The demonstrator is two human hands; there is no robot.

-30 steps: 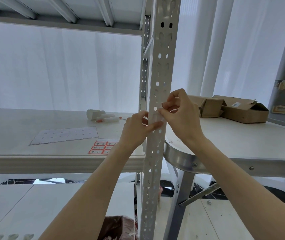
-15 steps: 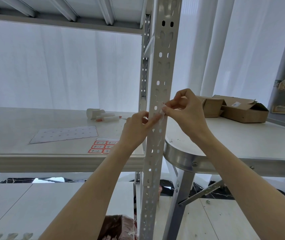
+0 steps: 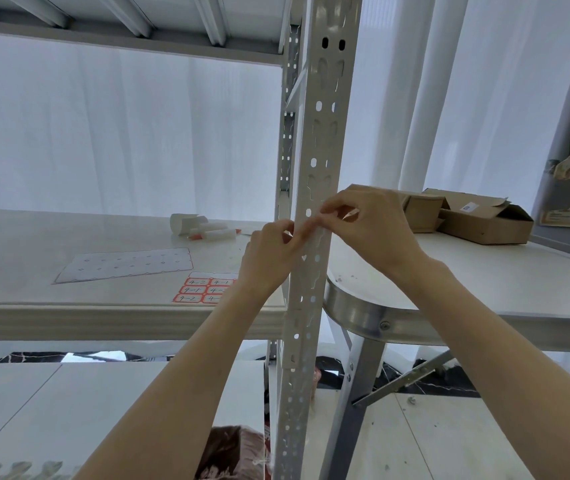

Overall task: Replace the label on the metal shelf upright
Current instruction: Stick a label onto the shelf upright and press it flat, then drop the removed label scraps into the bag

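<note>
A grey perforated metal shelf upright (image 3: pixel 325 140) runs top to bottom through the middle of the head view. My left hand (image 3: pixel 269 258) is against its left edge, fingers curled, fingertips on the front face. My right hand (image 3: pixel 370 230) comes from the right, thumb and forefinger pinching a small pale label (image 3: pixel 316 233) on the upright's face. The two hands' fingertips almost meet there. A sheet of red-bordered labels (image 3: pixel 203 289) with handwritten numbers lies on the shelf board just left of the upright.
A blank label backing sheet (image 3: pixel 127 265), a small white roll (image 3: pixel 184 223) and markers (image 3: pixel 214 234) lie on the shelf board (image 3: pixel 34 320). Open cardboard boxes (image 3: pixel 467 216) sit on the round-cornered white table (image 3: pixel 484 282) to the right. White curtains hang behind.
My right hand has shifted slightly left and down along the upright's face, still pinching at the label. My left hand has stayed against the upright.
</note>
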